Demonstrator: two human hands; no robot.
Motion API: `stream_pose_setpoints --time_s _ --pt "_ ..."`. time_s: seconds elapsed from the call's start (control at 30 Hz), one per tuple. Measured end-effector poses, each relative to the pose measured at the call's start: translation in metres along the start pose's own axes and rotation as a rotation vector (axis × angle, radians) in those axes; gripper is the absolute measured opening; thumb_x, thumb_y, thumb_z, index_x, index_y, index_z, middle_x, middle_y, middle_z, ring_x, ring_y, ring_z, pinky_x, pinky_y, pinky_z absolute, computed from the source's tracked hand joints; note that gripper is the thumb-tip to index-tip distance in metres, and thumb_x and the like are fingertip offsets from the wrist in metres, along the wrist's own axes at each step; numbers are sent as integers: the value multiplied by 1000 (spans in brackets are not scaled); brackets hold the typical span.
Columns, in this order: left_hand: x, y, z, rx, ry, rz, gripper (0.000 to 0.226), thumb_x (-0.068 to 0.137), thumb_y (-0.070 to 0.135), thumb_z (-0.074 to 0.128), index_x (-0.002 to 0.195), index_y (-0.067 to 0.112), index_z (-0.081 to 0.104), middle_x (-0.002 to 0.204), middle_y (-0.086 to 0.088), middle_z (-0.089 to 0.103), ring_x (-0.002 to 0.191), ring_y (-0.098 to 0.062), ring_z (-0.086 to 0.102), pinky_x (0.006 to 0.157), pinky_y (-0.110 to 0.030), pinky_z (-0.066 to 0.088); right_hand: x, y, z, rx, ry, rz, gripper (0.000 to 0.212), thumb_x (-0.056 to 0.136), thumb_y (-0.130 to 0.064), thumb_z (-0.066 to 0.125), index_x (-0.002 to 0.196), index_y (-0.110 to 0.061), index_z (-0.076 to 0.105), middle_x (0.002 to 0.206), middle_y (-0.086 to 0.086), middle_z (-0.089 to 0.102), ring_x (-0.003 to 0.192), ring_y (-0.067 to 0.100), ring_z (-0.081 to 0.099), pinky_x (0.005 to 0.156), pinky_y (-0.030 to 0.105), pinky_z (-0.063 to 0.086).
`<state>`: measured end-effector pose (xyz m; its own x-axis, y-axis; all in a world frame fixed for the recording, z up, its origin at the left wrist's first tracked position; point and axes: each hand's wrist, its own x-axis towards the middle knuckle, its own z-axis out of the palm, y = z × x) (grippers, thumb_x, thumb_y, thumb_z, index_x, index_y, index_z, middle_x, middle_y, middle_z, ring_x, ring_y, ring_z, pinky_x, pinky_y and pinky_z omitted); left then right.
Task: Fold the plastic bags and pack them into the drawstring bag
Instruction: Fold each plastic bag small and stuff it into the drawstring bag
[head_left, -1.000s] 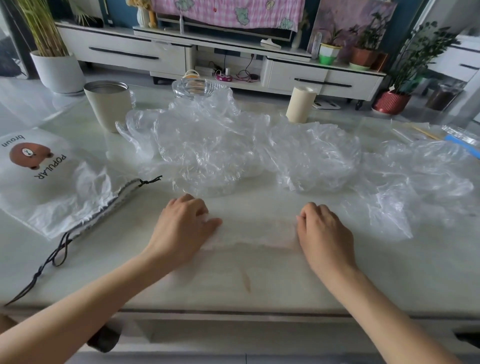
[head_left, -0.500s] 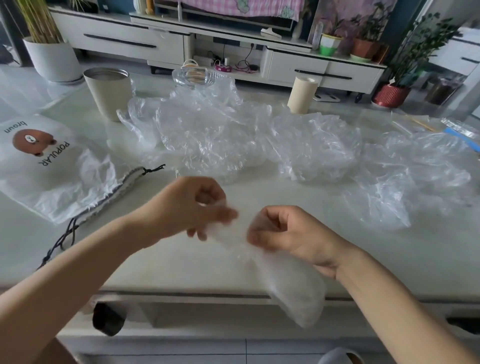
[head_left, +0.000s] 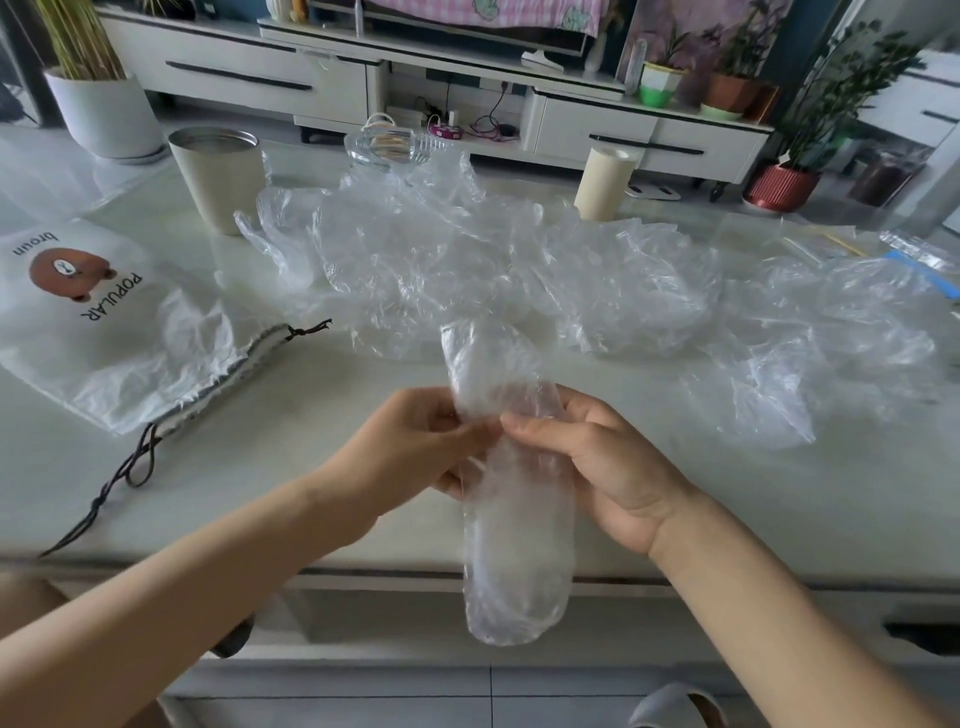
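Note:
A clear plastic bag folded into a long strip (head_left: 517, 545) is held upright above the near table edge. My left hand (head_left: 410, 452) pinches its middle from the left. My right hand (head_left: 597, 462) grips it from the right, thumb across the front. Its lower end hangs below the table edge and its top end curls over above my fingers. The white drawstring bag (head_left: 104, 332) with a brown bear print lies flat at the left, its dark cord (head_left: 119, 473) trailing toward me. Several crumpled clear plastic bags (head_left: 493, 260) lie spread across the middle and right.
A beige metal cup (head_left: 221, 176) stands at the back left, a glass dish (head_left: 389, 148) behind the bags, and a cream cylinder (head_left: 602, 182) at the back centre-right. A blue-edged clear packet (head_left: 924, 260) lies at the far right. Pale marble table (head_left: 311, 467).
Both hands have lifted the flattened strip off the table, come together and turned it upright. It lay pressed flat between them a second ago.

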<state>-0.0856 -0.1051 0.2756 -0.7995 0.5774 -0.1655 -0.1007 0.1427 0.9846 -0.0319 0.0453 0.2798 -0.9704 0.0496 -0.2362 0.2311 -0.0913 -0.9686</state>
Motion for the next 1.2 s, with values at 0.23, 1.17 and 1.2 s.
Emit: stream_pose_setpoints --time_s 0.23,1.17,1.2 --pt "3 2 -2 -336 -25 -218 34 92 17 37 85 2 66 80 -16 70 67 -22 66 60 -30 57 -2 -3 1 -118 67 -131 58 79 22 39 47 -16 68 71 -11 67 70 0 61 59 15 48" --pt "3 -18 11 -37 202 76 6 86 2 60 88 -1 64 80 -19 66 74 -25 60 71 -38 48 -20 6 12 -542 -57 -425 8 84 -21 67 80 -15 71 74 -8 69 69 2 58 68 22 46" --pt "3 -16 13 -71 188 57 8 84 6 61 89 1 66 84 -19 68 78 -27 62 76 -41 49 -17 7 10 -554 -44 -378 14 87 -22 66 81 -10 71 74 3 68 68 8 54 70 32 46"
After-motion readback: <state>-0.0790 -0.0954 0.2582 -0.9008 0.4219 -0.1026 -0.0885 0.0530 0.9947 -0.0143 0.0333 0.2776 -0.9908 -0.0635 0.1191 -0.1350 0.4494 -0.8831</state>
